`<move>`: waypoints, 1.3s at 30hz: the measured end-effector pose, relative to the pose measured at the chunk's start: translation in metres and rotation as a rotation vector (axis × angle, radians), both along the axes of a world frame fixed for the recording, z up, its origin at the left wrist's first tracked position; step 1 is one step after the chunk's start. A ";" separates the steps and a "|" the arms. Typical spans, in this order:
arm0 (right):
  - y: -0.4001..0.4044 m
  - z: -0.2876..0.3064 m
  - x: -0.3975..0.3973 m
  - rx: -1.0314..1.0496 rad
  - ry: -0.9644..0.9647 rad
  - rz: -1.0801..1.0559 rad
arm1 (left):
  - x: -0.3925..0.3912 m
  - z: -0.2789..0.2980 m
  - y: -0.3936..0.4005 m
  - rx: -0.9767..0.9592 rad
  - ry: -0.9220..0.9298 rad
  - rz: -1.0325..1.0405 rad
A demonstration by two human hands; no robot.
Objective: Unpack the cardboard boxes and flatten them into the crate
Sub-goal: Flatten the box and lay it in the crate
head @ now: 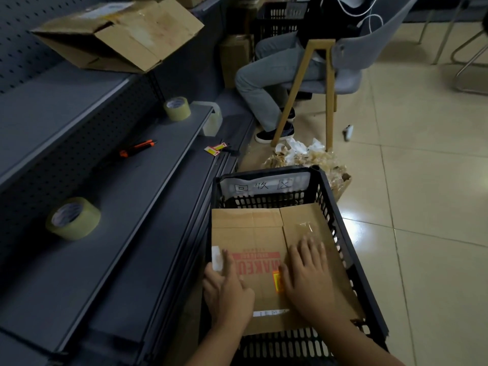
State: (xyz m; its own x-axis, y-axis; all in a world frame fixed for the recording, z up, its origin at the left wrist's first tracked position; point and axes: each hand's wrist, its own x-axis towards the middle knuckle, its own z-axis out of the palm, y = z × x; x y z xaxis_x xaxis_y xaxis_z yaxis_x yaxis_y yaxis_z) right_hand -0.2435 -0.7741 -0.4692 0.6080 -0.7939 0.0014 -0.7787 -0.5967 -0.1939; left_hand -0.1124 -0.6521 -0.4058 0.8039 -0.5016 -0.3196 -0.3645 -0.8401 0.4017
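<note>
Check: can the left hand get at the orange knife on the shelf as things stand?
Probably yes. The left hand lies flat on the cardboard in the crate, holding nothing. The knife lies in the open on the shelf to its left, with nothing over it; it may be a stretch.

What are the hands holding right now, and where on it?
Nothing is gripped. Both the left hand and right hand lie flat with straight fingers, pressing on the top face of the flattened cardboard box in the black crate.

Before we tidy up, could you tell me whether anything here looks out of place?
Yes: crumpled packing scraps lie loose on the floor beyond the crate, and a small white object sits alone on the tiles near the chair.
</note>
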 end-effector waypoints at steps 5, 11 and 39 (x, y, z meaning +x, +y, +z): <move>0.003 -0.016 0.007 0.125 0.055 -0.007 | -0.010 -0.018 -0.006 0.096 -0.032 -0.095; 0.008 -0.041 0.023 0.132 0.092 -0.016 | -0.005 -0.072 0.002 0.088 -0.301 -0.292; -0.004 -0.139 0.024 0.517 0.267 -0.004 | 0.019 -0.166 -0.033 0.350 0.059 -0.595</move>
State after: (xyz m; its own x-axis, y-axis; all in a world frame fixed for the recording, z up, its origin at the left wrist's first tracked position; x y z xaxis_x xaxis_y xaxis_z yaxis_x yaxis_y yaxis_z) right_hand -0.2197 -0.7785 -0.6083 0.5308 -0.6528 -0.5405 -0.8428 -0.4735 -0.2558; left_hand -0.0939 -0.6852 -0.5718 0.4003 -0.7112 -0.5779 -0.7897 -0.5876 0.1763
